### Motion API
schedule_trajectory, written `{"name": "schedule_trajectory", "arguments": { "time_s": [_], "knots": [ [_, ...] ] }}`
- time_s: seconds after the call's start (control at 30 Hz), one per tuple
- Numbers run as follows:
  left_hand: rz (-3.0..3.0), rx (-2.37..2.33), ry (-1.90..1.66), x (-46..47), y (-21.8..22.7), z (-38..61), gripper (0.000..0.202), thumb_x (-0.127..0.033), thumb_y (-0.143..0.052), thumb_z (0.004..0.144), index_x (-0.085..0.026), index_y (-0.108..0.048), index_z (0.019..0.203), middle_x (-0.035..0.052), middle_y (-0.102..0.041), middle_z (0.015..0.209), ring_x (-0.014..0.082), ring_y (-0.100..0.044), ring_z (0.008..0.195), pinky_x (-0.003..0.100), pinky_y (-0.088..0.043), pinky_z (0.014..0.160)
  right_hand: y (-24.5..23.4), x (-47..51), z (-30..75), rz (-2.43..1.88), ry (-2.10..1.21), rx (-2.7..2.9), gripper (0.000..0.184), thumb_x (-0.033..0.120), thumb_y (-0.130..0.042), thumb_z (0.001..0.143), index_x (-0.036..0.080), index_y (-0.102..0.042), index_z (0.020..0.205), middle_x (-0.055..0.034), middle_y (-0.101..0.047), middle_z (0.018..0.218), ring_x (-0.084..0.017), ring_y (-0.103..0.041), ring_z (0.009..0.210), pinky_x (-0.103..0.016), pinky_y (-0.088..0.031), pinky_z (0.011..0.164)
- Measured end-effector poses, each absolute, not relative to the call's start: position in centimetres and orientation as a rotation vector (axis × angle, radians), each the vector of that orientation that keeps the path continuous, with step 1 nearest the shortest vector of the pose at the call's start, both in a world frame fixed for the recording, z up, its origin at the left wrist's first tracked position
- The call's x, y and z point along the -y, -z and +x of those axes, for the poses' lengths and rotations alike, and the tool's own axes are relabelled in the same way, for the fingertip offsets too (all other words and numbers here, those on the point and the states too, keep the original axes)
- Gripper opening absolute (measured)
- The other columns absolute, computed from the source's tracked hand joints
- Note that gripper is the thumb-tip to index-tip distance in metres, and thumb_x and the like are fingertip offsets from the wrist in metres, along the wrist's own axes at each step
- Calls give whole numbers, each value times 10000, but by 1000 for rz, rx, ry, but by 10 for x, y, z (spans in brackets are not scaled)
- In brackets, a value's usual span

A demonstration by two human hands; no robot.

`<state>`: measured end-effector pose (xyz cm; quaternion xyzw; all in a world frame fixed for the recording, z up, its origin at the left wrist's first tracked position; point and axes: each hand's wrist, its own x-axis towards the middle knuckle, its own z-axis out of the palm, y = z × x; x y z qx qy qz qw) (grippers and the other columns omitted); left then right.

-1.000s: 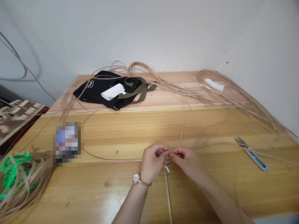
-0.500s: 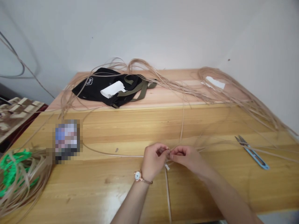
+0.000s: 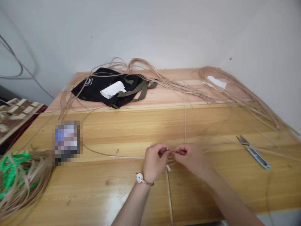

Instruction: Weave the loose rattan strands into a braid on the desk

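My left hand (image 3: 154, 162) and my right hand (image 3: 190, 158) meet at the middle of the wooden table (image 3: 122, 131), fingertips pinching thin strands of pale cane (image 3: 172, 153) between them. The exact crossing of the strands is hidden by my fingers. A flat pale strip (image 3: 169, 196) runs from under my hands towards the near edge, and a small white tag (image 3: 168, 168) shows just below them. A rose-gold wristwatch (image 3: 139, 178) sits on my left wrist. Long cane strands (image 3: 185, 122) trail away to the far end.
Blue-handled thread snips (image 3: 255, 156) lie on the right. A black bag (image 3: 98, 88) with olive straps and a white paper (image 3: 216, 82) sit among cane at the far end. A cane bundle with green cord (image 3: 15, 175) and a pixelated object (image 3: 67, 142) lie left.
My fingers have shifted slightly on the strands, with my right hand turned a little. The whole scene has drifted slightly upward and left in view as my head moved.
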<state>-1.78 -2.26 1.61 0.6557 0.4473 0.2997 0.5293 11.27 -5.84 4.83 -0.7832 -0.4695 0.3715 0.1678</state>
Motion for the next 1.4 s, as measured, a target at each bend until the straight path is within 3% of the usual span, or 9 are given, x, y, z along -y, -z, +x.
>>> {"name": "schedule_trajectory", "arguments": {
  "time_s": [0.33,0.47,0.63,0.73,0.8,0.9,1.0,1.13,1.4],
  "knots": [
    [1515,-1069,-729,21,-17,-19,85,-204,-535,689,-156,-600,664,3,-580,583,104,-503,526,193,-395,501,-58,63,113,-2357,-514,2066,92,170,-460,678,178,-547,709,-16,-535,709,-117,-474,572,-238,-171,486],
    [1515,-1110,-760,17,-15,-22,103,-217,-527,697,-155,-605,671,-4,-574,564,99,-494,509,192,-389,494,-66,74,117,-2231,-473,2206,67,146,-459,646,171,-514,674,-22,-489,739,-123,-448,620,-243,-220,521],
    [1544,-1156,-769,14,-11,-24,106,-215,-529,691,-152,-613,696,2,-590,586,101,-501,519,196,-392,514,-90,89,124,-1782,-754,2169,105,68,-456,608,167,-463,645,-6,-517,790,-131,-456,772,-250,-327,710],
    [1563,-1119,-724,15,-11,-24,108,-211,-525,689,-153,-616,684,0,-577,577,103,-496,524,194,-383,507,-103,87,130,-1694,-992,1950,73,181,-462,739,194,-530,762,-3,-560,812,-115,-493,758,-215,-369,680],
    [1577,-1091,-688,16,-12,-24,109,-204,-524,684,-151,-618,670,-6,-555,555,100,-478,510,191,-374,495,-106,77,134,-1677,-1122,1786,160,300,-446,792,198,-568,799,-7,-580,786,-110,-514,717,-201,-384,627],
    [1578,-1040,-630,18,-14,-23,109,-206,-526,683,-149,-619,682,-17,-531,531,92,-460,487,188,-366,482,-100,51,136,-1592,-1217,1618,299,373,-396,819,158,-588,742,-19,-591,727,-102,-528,684,-195,-395,616],
    [1535,-972,-601,19,-15,-23,95,-209,-534,685,-147,-603,662,-20,-530,529,86,-461,478,184,-362,474,-84,24,133,-1468,-1367,1427,323,398,-424,800,128,-584,720,-27,-601,711,-95,-542,675,-208,-418,654],
    [1415,-931,-624,18,-15,-24,91,-223,-572,674,-135,-598,671,-10,-553,556,80,-474,484,179,-362,470,-63,6,126,-1365,-1554,950,264,357,-488,769,110,-569,726,-41,-613,707,-99,-578,638,-230,-449,645],
    [1284,-910,-674,16,-17,-24,106,-214,-611,656,-119,-596,701,11,-588,614,82,-501,532,186,-392,511,-50,13,110,-1426,-1451,636,174,224,-458,810,108,-574,753,-50,-621,710,-82,-586,632,-190,-464,622]
  ]
}}
